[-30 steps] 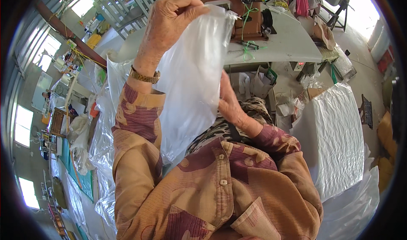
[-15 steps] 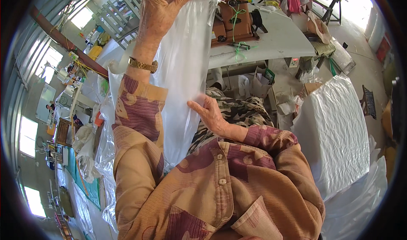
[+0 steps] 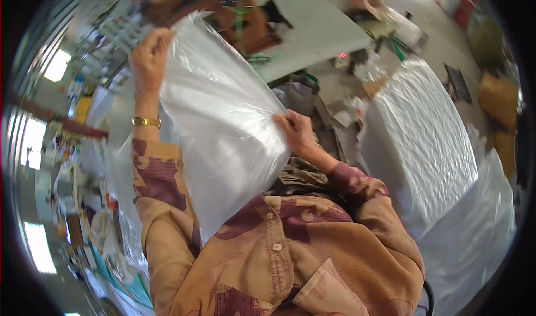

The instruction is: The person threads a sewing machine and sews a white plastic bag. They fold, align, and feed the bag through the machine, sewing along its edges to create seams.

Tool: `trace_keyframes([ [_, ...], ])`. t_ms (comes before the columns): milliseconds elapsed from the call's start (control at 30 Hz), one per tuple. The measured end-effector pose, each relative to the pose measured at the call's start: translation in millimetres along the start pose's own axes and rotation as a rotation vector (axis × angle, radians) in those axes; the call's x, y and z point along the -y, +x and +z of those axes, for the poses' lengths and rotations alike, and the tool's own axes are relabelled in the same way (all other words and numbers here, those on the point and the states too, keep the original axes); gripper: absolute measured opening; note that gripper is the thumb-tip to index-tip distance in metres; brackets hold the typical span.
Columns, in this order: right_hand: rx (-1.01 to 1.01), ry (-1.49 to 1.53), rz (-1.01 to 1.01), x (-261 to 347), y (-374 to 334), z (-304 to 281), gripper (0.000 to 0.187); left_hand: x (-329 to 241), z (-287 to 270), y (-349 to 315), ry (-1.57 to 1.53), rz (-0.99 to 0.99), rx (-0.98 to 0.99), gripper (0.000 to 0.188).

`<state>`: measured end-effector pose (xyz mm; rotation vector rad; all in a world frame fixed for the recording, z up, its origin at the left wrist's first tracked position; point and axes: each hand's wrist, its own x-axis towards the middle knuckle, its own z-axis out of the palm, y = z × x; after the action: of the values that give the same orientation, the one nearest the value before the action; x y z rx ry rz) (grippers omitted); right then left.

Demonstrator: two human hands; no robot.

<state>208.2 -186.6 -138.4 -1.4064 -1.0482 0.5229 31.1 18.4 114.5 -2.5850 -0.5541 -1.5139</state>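
Observation:
A translucent white plastic sheet [image 3: 218, 131] is stretched between my two hands, over my lap. At the far left, my left hand [image 3: 151, 56] pinches the sheet's upper corner, with a gold watch on that wrist. Lower and to the right, my right hand [image 3: 296, 130] grips the sheet's right edge. Creases fan out from the right hand's grip. The sheet's lower end hangs down by my shirt front. Whether it is a single layer or a bag, I cannot tell.
Ahead stands a pale worktable [image 3: 312, 22] with a brown sewing machine [image 3: 206, 8] on it, blurred by motion. On my right rises a tall stack of wrinkled silvery-white plastic sheeting [image 3: 427, 143]. More loose clear plastic [image 3: 474, 226] lies beside it.
My right hand has closed on the sheet's edge and drawn it to the right, spreading it wide. My left hand has moved left and lower. The whole view has shifted.

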Motion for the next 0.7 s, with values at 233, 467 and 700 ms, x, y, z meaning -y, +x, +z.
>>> trace_keyframes([
  [233, -0.016, -0.119, 0.167, -59, -15, -13, 0.029, -3, 122, -41, 0.110, 0.166, 0.165, 0.013],
  [467, -0.404, -0.622, 0.117, -112, -12, -166, 0.013, 11, 148, -70, 0.156, 0.098, 0.244, 0.015],
  [700, -0.067, -1.235, 0.102, -181, 35, -295, 0.032, 17, 168, -77, 0.037, -0.003, 0.248, 0.015],
])
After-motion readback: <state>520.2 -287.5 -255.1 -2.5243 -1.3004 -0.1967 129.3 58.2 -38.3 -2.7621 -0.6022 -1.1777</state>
